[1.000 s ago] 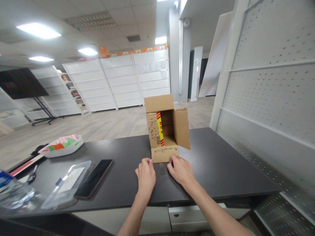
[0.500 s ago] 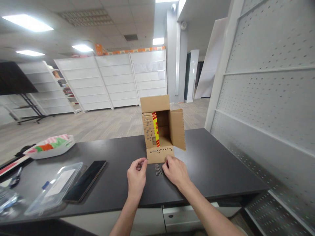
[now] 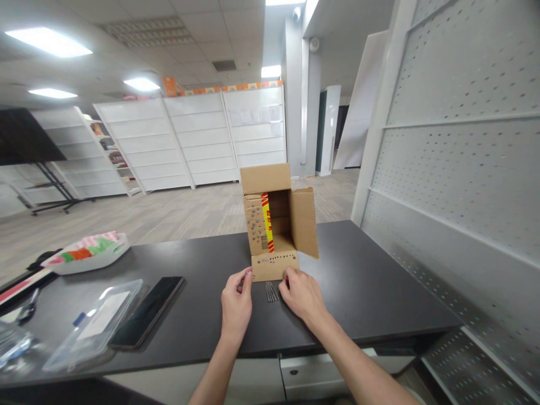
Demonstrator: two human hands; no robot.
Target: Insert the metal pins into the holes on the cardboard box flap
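An open cardboard box [image 3: 258, 225] stands on the dark table, its lower front flap [image 3: 274, 269] folded out towards me. Small holes and dark round heads dot the flap and the left side panel. At the flap's left edge, my left hand [image 3: 237, 301] is closed in a pinch; whatever lies between its fingertips is too small to make out. My right hand [image 3: 304, 292] is curled, with thumb and fingers on the flap's lower right corner. Between the hands, just below the flap, several thin metal nails or screws [image 3: 272, 292] lie side by side.
Left on the table [image 3: 202, 320] are a black phone [image 3: 147, 312], a clear plastic case [image 3: 99, 320] and a white tray [image 3: 90, 262] of colourful items. A perforated white panel [image 3: 455, 169] rises at the right. White shelving stands behind.
My left hand has shifted slightly right and up, closer to the flap's left edge, still pinched. The right hand, box and nails or screws stay in place.
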